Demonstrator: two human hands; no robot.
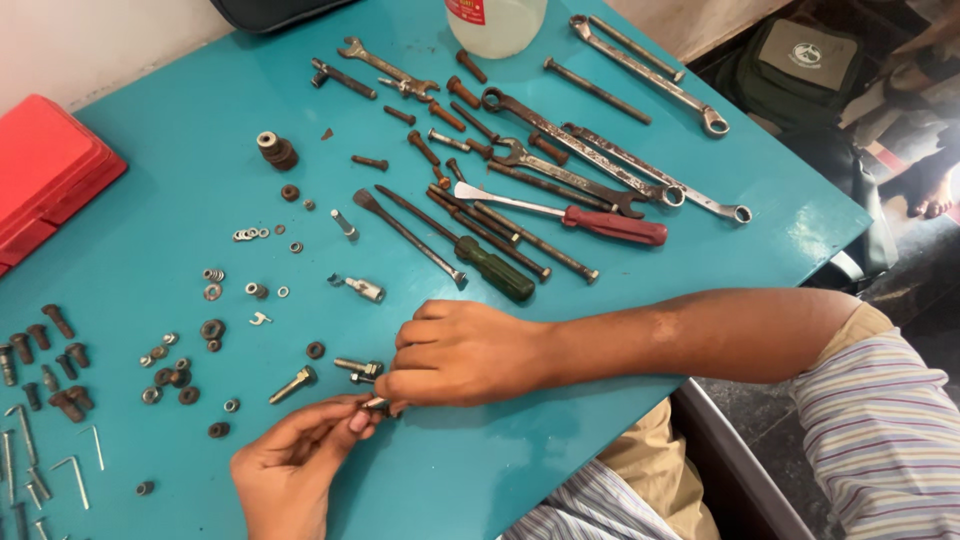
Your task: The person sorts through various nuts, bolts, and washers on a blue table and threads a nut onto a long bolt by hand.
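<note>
While pinched between both hands: small metal bolt (377, 404), mostly hidden by fingertips, just above the teal table (480, 470)
Left hand (290, 465): palm up, fingers curled, thumb and forefinger closed on the near end of the small metal bolt
Right hand (462, 352): knuckles up, fingers bent, thumb and forefinger closed on the other end of the same bolt; forearm crossing the table from the right
Just beyond the right fingertips: short silver bolt (357, 368), lying flat
Left of that, beside the left hand's fingertips: brass-coloured bolt (293, 385), tilted
Beyond the right hand: green-handled screwdriver (492, 267), tip pointing away; close behind it, red-handled screwdriver (612, 226)
Further beyond: long spanners (610, 160), rusty bolts (440, 115) and rods, spread loosely
Far edge, past the spanners: clear plastic jar (497, 22), only the lower part in view
Left of the left hand: dark nuts and washers (175, 375), scattered; further left, a row of rusty bolt heads (40, 335) and bent hex keys (75, 470)
Far left, well apart from both hands: red case (45, 170), shut
Ahead of both hands, mid-table: small silver fitting (365, 289) and loose washers (250, 234)
Near edge, under the right forearm: striped shirt (880, 430) and tan trousers (660, 465)
Whether the bolt carries a nut: cannot tell, covered by fingers
</note>
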